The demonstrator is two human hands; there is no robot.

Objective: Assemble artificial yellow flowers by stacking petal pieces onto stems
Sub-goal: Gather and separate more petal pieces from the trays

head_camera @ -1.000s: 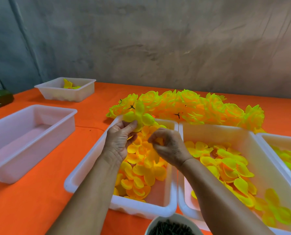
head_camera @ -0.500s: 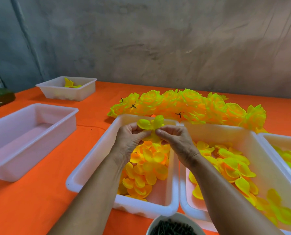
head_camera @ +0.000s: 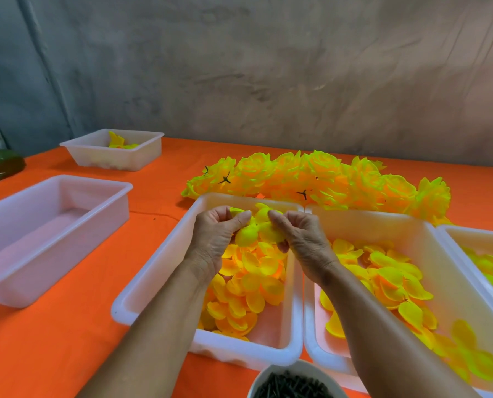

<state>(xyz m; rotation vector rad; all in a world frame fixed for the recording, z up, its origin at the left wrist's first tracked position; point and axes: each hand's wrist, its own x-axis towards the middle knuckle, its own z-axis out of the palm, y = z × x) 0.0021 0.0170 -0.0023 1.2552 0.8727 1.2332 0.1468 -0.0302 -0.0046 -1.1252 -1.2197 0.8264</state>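
Your left hand (head_camera: 215, 234) and right hand (head_camera: 302, 239) meet above the far end of the middle tray (head_camera: 153, 282); both pinch a part-built yellow flower (head_camera: 258, 228) with curled fingers, thumbs on top. Its stem is hidden, probably inside the petals; keep the new layer centred on it and press evenly. Loose petal pieces (head_camera: 248, 285) lie below; finished flowers (head_camera: 325, 176) sit beyond; a bowl of dark stems (head_camera: 292, 387) waits at the near edge.
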